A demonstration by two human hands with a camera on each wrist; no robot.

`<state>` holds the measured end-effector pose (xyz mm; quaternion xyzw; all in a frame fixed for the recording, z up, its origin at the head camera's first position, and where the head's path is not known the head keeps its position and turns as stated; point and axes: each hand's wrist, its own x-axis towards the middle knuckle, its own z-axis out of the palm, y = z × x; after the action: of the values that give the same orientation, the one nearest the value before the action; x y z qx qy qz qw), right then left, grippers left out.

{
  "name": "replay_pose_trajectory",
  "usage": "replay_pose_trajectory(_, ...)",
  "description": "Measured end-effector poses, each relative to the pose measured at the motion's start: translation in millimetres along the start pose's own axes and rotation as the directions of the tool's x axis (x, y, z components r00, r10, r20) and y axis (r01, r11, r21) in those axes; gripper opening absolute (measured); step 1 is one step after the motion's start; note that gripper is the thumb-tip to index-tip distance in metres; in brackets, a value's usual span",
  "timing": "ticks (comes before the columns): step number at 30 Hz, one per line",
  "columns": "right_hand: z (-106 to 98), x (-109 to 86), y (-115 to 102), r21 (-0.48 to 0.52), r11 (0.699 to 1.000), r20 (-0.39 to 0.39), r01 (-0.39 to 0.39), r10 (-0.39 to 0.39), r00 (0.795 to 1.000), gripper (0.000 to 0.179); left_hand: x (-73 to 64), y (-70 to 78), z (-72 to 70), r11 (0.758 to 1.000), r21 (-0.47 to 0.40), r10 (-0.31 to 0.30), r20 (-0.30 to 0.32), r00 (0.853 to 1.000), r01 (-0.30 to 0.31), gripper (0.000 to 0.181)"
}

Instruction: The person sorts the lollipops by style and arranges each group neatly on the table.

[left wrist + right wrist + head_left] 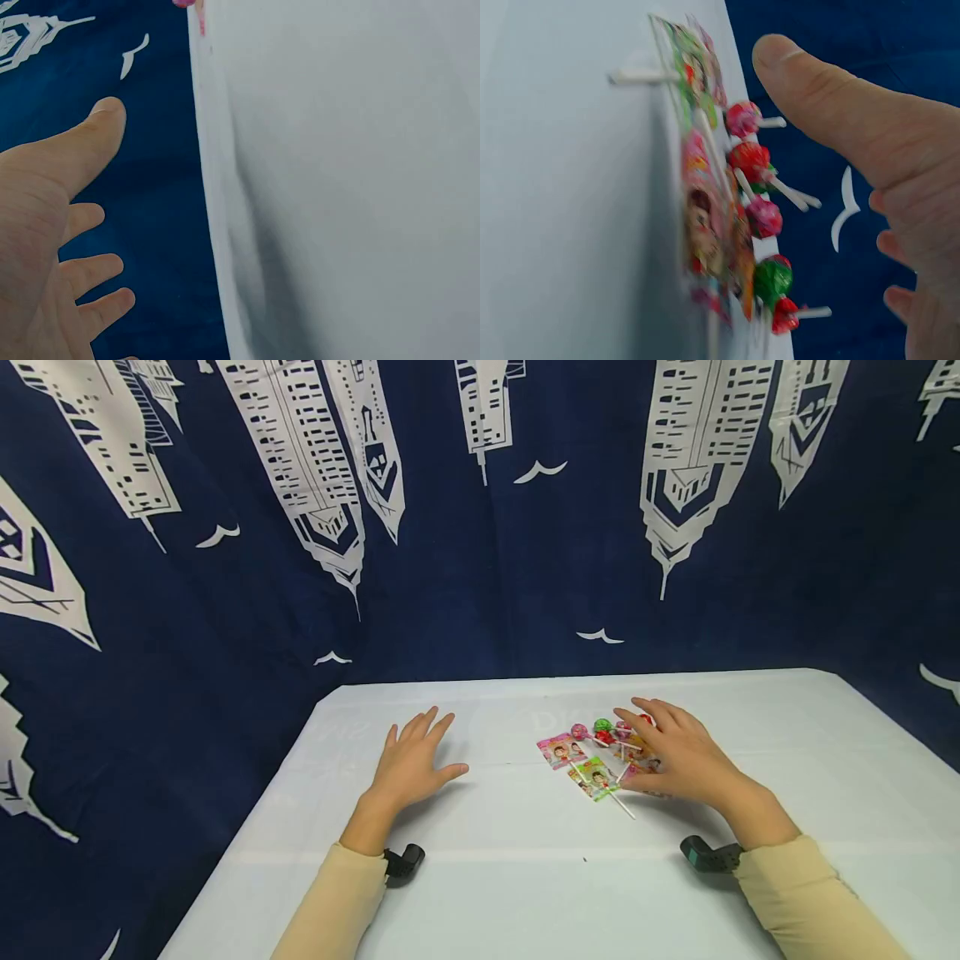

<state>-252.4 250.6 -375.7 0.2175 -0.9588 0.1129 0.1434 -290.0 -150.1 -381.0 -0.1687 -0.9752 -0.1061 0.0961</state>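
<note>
Several wrapped lollipops lie bunched together on the white table, right of centre in the head view. Among them are a green flat-packet lollipop (596, 778), a pink flat-packet lollipop (561, 751) and round ones such as a green ball lollipop (772, 280) and a red ball lollipop (748, 159). My right hand (681, 758) hovers over the right side of the bunch, fingers spread and thumb apart, partly hiding some lollipops. To the left, my left hand (411, 767) is held above bare tabletop with spread fingers and nothing in its grasp.
The white table (480, 893) fills the lower view, its far edge against a dark blue cloth (480, 593) printed with white buildings and birds. Each wrist wears a black camera strap. A tiny dark speck (585, 859) lies on the table near the middle.
</note>
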Motion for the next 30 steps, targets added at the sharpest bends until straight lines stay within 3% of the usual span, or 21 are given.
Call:
replay_pose_trajectory(9, 14, 6.9, -14, 0.073, 0.994, -0.068, 0.081, -0.076, 0.995, 0.076, 9.8, 9.3, 9.4, 0.996, -0.088, 0.025, -0.010, 1.000, -0.025, 0.079)
replay_pose_trajectory(15, 13, 5.4, -19, 0.151, 0.986, -0.032, 0.072, -0.068, 0.997, 0.057, 20.5, 24.8, 12.6, 0.987, -0.154, 0.047, -0.015, 0.999, -0.049, 0.076)
replay_pose_trajectory(19, 15, 3.6, -19, 0.272, 0.962, 0.018, 0.040, -0.047, 0.999, 0.047, 28.6, 35.8, 18.5, 0.981, -0.186, 0.053, 0.000, 0.999, -0.052, 0.075)
replay_pose_trajectory(23, 20, 4.0, -18, 0.364, 0.929, 0.022, 0.060, -0.073, 0.997, 0.041, 35.9, 46.7, 24.4, 0.969, -0.244, 0.052, 0.015, 0.999, -0.047, 0.073)
replay_pose_trajectory(27, 24, 4.0, -18, 0.369, 0.925, 0.013, 0.085, -0.097, 0.995, 0.042, 42.1, 57.0, 29.2, 0.952, -0.302, 0.057, 0.036, 0.998, -0.044, 0.072)
replay_pose_trajectory(30, 27, 4.6, -18, 0.335, 0.939, 0.014, 0.080, -0.090, 0.996, 0.045, 47.0, 64.3, 33.2, 0.939, -0.341, 0.066, 0.053, 0.996, -0.044, 0.071)
